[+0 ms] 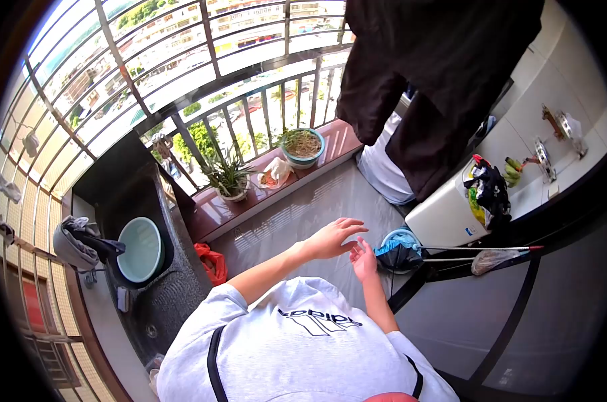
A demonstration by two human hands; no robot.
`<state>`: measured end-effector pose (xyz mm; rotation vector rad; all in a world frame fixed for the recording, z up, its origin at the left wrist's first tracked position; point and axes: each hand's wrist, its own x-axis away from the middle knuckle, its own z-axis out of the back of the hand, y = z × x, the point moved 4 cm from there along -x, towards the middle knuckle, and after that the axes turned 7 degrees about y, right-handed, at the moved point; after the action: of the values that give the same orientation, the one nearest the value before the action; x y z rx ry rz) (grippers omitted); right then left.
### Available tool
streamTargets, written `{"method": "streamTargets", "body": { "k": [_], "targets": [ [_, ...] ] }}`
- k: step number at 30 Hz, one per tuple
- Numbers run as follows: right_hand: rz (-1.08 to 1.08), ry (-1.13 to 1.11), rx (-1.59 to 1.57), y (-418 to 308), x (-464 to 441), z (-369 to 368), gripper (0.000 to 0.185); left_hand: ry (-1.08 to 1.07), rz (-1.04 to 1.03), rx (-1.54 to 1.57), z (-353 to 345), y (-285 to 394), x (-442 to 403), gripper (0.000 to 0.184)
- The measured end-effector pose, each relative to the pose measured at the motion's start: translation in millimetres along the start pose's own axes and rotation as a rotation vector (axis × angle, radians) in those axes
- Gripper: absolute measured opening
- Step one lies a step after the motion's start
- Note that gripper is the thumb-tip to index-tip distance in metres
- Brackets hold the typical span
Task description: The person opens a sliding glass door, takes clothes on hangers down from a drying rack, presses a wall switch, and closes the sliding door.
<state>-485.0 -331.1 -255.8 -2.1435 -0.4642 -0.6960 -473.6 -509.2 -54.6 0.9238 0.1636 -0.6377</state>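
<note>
My left hand (334, 238) is held out in front of my chest, fingers stretched and apart, with nothing in it. Just below and to its right, my right hand (363, 260) is raised with its fingers spread, also holding nothing. The fingertips of the two hands come close together; whether they touch I cannot tell. Nearest to my right hand is a bin (398, 251) with a blue and black bag in it, standing on the floor beyond. Grey floor tiles (283, 234) lie beneath both hands.
At left, a dark stone sink (183, 295) holds a pale basin (141, 249). A red bag (211, 264) lies beside it. Potted plants (302, 147) line the ledge (256, 164) by the railing. Dark trousers (444, 80) hang at upper right, above a white washing machine (444, 211) with clothes (487, 194) on top.
</note>
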Motion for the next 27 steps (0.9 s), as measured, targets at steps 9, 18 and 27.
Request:
{"method": "streamTargets", "body": {
  "k": [9,18,27],
  "targets": [
    [-0.215,-0.099,0.178,29,-81,-96,0.039,0.113,0.289,0.02,69,-112,18,0.043],
    [-0.102,-0.129,0.153,-70,-201,-195,0.037,0.134,0.271,0.036,118,-212,-104,0.044],
    [0.069,-0.122,0.117,-197,-266,-245,0.034,0.204,0.018,0.127,195,-253,-260,0.036]
  ]
}}
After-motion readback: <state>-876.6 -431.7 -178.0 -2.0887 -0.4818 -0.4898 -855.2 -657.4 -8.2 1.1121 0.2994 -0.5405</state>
